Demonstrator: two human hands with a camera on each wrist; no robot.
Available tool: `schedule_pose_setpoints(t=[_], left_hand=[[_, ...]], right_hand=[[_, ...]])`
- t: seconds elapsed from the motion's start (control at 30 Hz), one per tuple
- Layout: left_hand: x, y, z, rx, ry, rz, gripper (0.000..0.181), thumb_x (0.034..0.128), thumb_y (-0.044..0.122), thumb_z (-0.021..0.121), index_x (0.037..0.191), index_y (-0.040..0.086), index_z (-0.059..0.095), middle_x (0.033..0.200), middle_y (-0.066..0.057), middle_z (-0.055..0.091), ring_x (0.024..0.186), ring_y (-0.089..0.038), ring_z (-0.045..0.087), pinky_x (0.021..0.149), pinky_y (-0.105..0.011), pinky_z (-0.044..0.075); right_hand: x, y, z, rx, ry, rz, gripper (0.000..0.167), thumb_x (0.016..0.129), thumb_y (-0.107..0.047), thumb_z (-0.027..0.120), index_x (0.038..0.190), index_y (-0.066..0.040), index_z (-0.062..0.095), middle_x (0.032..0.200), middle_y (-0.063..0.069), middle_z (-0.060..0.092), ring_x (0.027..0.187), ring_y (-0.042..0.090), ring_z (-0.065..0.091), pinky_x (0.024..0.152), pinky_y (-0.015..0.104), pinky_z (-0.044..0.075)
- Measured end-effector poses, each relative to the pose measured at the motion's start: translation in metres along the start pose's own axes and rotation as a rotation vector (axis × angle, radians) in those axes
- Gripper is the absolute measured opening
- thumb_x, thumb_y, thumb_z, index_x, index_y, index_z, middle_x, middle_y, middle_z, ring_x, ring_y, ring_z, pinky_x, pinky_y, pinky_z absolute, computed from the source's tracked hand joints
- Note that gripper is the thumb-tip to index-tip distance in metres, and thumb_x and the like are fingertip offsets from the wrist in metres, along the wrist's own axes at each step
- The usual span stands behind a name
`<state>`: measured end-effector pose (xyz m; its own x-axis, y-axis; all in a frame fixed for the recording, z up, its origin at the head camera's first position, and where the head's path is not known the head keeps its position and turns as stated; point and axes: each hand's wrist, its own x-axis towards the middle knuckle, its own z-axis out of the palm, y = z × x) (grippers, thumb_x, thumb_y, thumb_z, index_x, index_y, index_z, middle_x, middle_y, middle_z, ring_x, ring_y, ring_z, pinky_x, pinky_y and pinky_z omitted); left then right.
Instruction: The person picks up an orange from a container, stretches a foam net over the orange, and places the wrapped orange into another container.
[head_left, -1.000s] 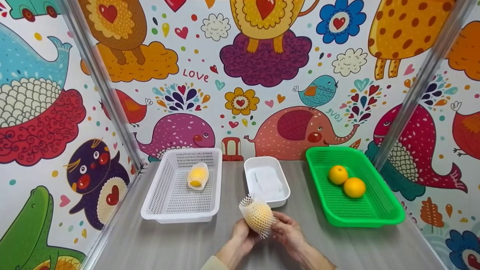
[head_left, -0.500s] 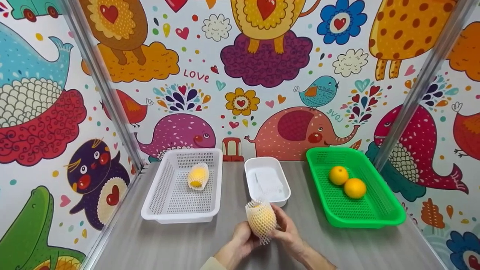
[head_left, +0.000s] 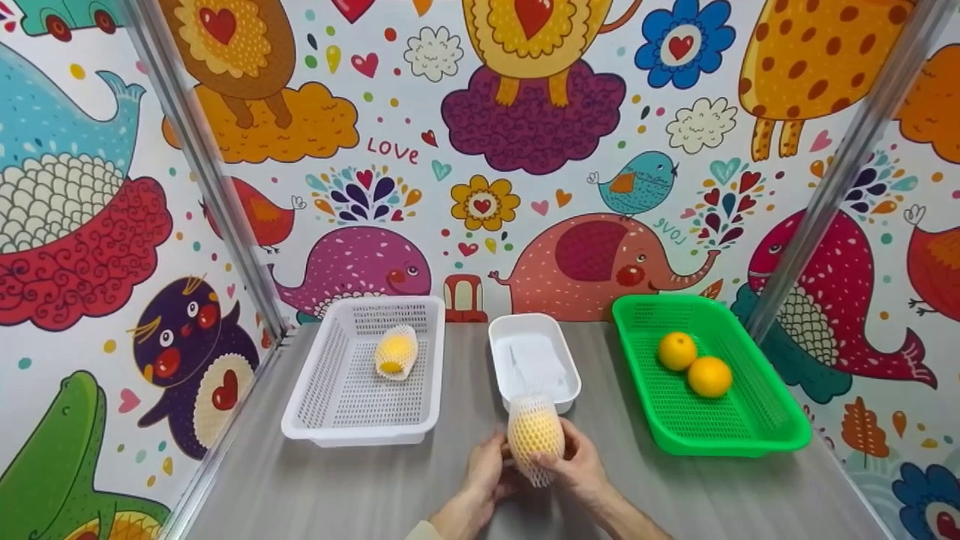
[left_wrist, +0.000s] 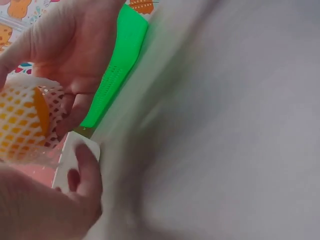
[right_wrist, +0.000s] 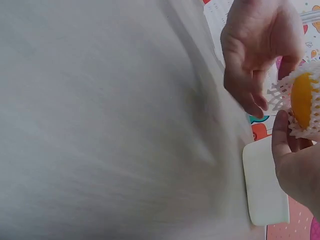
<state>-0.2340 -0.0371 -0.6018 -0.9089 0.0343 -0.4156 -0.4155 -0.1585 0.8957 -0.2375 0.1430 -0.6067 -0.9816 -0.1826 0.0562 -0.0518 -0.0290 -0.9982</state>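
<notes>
An orange in a white foam net (head_left: 535,439) is held up over the table's front, its top end overlapping the near rim of the small white tray (head_left: 570,394). My right hand (head_left: 581,469) grips it from the right, thumb across the net's lower part. Close by on the left is my left hand (head_left: 484,469), its fingers loosely bent by the net's lower end; whether they touch it is hard to tell. In the right wrist view, orange peel (right_wrist: 301,100) shows through the net's open end, between the left hand (right_wrist: 250,65) and right hand (right_wrist: 300,170).
A white basket (head_left: 360,433) at left contains one netted fruit (head_left: 396,352). To the right, a green basket (head_left: 735,442) holds two bare oranges (head_left: 709,376). Patterned walls with metal posts (head_left: 217,172) enclose the grey table (head_left: 300,495).
The netted orange has shifted right and turned more upright in my right hand. My left hand's fingers now sit farther to the side of it. The baskets and their fruit stay put.
</notes>
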Motion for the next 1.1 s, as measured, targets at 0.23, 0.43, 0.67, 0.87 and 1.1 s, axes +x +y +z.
schedule_pose_setpoints(t=[0.23, 0.43, 0.67, 0.87, 1.1], left_hand=[[-0.012, 0.011, 0.006, 0.118, -0.060, 0.284, 0.074, 0.1072, 0.053, 0.068, 0.155, -0.004, 0.058, 0.142, -0.017, 0.074, 0.123, -0.022, 0.071, 0.106, -0.044, 0.061], [-0.015, 0.016, 0.004, 0.187, -0.096, 0.374, 0.068, 0.1005, 0.039, 0.077, 0.151, -0.004, 0.061, 0.131, -0.011, 0.078, 0.112, -0.016, 0.071, 0.094, -0.031, 0.060], [-0.009, 0.015, -0.007, 0.123, -0.142, 0.409, 0.068, 0.0979, 0.031, 0.079, 0.152, -0.005, 0.058, 0.129, -0.010, 0.078, 0.108, -0.013, 0.070, 0.090, -0.025, 0.059], [-0.007, 0.019, -0.017, 0.112, -0.117, 0.457, 0.065, 0.1030, 0.031, 0.075, 0.153, -0.005, 0.056, 0.124, -0.010, 0.079, 0.104, -0.012, 0.072, 0.086, -0.025, 0.062], [-0.008, 0.040, -0.034, 0.145, -0.047, 0.491, 0.062, 0.1020, 0.033, 0.075, 0.149, -0.004, 0.059, 0.119, -0.012, 0.080, 0.100, -0.014, 0.073, 0.084, -0.027, 0.063]], right_hand=[[0.001, -0.001, 0.001, -0.045, 0.070, 0.034, 0.070, 0.100, -0.013, 0.081, 0.156, 0.014, 0.050, 0.130, 0.016, 0.076, 0.106, 0.010, 0.071, 0.091, 0.026, 0.061], [-0.001, -0.003, 0.007, -0.030, 0.050, -0.014, 0.069, 0.097, -0.008, 0.085, 0.153, 0.017, 0.053, 0.124, 0.017, 0.077, 0.100, 0.008, 0.074, 0.087, 0.025, 0.063], [-0.004, -0.011, 0.013, -0.019, -0.013, -0.017, 0.073, 0.094, -0.012, 0.091, 0.150, 0.017, 0.055, 0.122, 0.017, 0.077, 0.100, 0.009, 0.076, 0.086, 0.026, 0.065], [-0.001, -0.023, 0.016, -0.181, -0.082, -0.091, 0.073, 0.089, -0.015, 0.093, 0.149, 0.011, 0.060, 0.125, 0.021, 0.078, 0.104, 0.005, 0.074, 0.088, 0.025, 0.064], [0.003, -0.032, 0.017, -0.321, -0.127, -0.173, 0.076, 0.082, -0.015, 0.099, 0.148, 0.004, 0.066, 0.124, 0.020, 0.076, 0.101, 0.018, 0.076, 0.084, 0.032, 0.067]])
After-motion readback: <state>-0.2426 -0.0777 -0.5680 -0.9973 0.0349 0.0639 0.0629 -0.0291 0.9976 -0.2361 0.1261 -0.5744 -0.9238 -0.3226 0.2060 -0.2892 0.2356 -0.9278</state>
